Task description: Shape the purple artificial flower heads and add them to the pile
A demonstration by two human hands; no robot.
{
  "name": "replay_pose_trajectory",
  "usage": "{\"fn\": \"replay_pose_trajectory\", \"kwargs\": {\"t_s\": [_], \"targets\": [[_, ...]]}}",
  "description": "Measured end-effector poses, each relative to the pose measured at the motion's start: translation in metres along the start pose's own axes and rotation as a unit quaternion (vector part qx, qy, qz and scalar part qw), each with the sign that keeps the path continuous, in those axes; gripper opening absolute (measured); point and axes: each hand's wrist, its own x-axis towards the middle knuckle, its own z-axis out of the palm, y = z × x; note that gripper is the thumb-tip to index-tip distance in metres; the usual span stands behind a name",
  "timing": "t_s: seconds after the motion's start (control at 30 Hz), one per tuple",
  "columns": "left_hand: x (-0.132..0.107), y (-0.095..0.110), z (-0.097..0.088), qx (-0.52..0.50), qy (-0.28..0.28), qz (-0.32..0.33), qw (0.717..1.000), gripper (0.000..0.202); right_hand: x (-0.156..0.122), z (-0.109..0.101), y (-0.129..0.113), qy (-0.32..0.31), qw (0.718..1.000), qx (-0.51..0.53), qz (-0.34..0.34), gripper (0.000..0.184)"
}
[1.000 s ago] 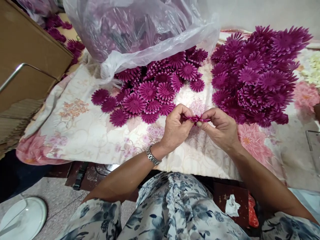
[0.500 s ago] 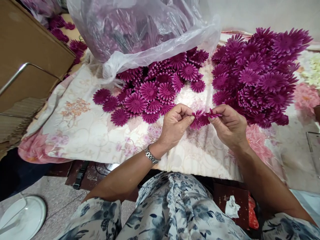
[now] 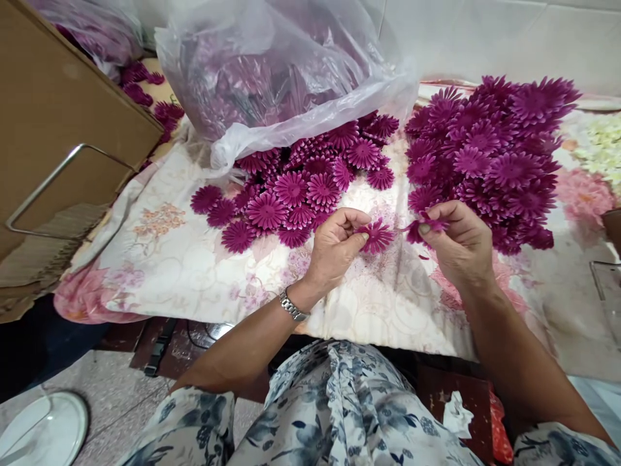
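My left hand (image 3: 334, 249) pinches a purple flower piece (image 3: 376, 237) by its edge over the floral cloth (image 3: 194, 272). A little to the right, my right hand (image 3: 458, 243) pinches a second purple flower piece (image 3: 427, 225), held close to the big heap of purple flowers (image 3: 490, 155). The two pieces are apart, with a small gap between them. A steel watch (image 3: 290, 305) sits on my left wrist. A flat spread of loose purple flowers (image 3: 295, 188) lies just beyond my left hand.
A clear plastic bag (image 3: 286, 71) full of purple flowers lies at the back. A cardboard box (image 3: 58, 123) with a metal handle stands at the left. Pale flowers (image 3: 601, 145) lie at the far right. A white fan base (image 3: 43, 430) is on the floor.
The flower pieces that both hands held together have been pulled apart; my right hand moved right with one piece, my left keeps the other. The view has shifted down slightly.
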Motion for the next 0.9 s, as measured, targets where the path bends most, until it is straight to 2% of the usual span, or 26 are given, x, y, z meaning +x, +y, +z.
{"fn": "replay_pose_trajectory", "kwargs": {"t_s": [0.17,0.43,0.53,0.63,0.73,0.83,0.9], "targets": [[0.001,0.001,0.002,-0.01,0.022,-0.027,0.999,0.016,0.0,0.001,0.001,-0.03,0.998,0.026,0.044,0.014],[0.001,0.004,-0.006,0.075,-0.001,0.042,0.996,0.029,0.0,0.004,0.006,-0.031,0.992,0.061,0.107,0.027],[0.0,0.008,-0.005,0.112,-0.012,0.037,0.993,0.029,-0.001,0.001,0.009,-0.063,0.994,0.022,0.084,0.022],[-0.001,0.015,-0.002,0.134,-0.041,-0.004,0.99,0.023,-0.004,-0.002,0.01,-0.091,0.994,-0.044,0.043,0.02],[-0.001,0.021,0.003,0.153,-0.094,-0.016,0.984,0.011,-0.006,-0.001,0.006,-0.106,0.988,-0.117,0.0,0.029],[-0.002,0.023,0.008,0.176,-0.148,-0.026,0.973,0.016,-0.007,0.002,0.001,-0.117,0.975,-0.183,-0.048,0.041],[-0.001,0.021,0.011,0.169,-0.161,-0.048,0.971,0.016,-0.007,0.005,-0.002,-0.121,0.966,-0.212,-0.085,0.043]]}}
